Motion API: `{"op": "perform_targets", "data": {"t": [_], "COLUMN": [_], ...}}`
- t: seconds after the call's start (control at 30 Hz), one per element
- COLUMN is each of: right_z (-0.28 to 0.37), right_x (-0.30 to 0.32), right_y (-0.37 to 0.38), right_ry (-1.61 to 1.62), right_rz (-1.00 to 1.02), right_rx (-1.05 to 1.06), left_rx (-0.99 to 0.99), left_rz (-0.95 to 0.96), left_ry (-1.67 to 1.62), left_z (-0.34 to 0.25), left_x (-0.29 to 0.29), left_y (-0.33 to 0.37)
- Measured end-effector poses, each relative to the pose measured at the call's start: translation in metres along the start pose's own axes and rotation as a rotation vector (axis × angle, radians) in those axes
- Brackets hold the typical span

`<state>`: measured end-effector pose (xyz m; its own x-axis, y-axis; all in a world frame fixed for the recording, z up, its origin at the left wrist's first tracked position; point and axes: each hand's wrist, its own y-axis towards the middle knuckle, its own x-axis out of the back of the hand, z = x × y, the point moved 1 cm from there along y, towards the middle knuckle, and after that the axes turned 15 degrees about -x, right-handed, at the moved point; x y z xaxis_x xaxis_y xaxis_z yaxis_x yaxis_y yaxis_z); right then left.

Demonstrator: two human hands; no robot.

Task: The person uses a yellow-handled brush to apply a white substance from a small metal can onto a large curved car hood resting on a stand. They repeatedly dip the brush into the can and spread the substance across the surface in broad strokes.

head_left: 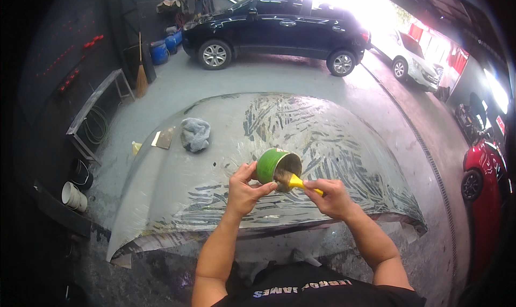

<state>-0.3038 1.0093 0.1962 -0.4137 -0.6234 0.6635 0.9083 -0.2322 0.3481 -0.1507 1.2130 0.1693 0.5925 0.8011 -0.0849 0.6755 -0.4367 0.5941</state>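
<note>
My left hand [246,191] grips a green tin can [269,166] from its left side, tilted so that its open mouth faces right and toward me. In my right hand [332,199] is a paintbrush with a yellow handle [296,182]. Its bristles [282,176] reach into the can's mouth; what lies deeper in the can is hidden. Both hands are above a grey car hood [161,183], streaked with dark brush marks over its middle and right. On the hood's left part lie a crumpled grey-blue cloth [195,134] and a small flat sheet [163,138], brown and white.
A dark car [274,30] stands beyond the hood, a white car [414,62] farther right, and a red car [486,178] at the right edge. Leftward are a metal frame [99,100], a broom [141,81], blue drums [159,52] and a white bucket [73,196].
</note>
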Motion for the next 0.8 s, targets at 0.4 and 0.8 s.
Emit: {"op": "perform_targets", "data": {"t": [0.4, 0.8], "right_z": [0.021, 0.051], "right_x": [0.004, -0.002], "right_y": [-0.004, 0.008], "right_ry": [-0.349, -0.829], "right_rz": [-0.022, -0.062], "right_rx": [0.135, 0.342], "left_rx": [0.033, 0.364], "left_rz": [0.076, -0.022], "left_ry": [-0.034, -0.329], "left_z": [0.027, 0.024], "left_x": [0.023, 0.046], "left_y": [-0.009, -0.01]}}
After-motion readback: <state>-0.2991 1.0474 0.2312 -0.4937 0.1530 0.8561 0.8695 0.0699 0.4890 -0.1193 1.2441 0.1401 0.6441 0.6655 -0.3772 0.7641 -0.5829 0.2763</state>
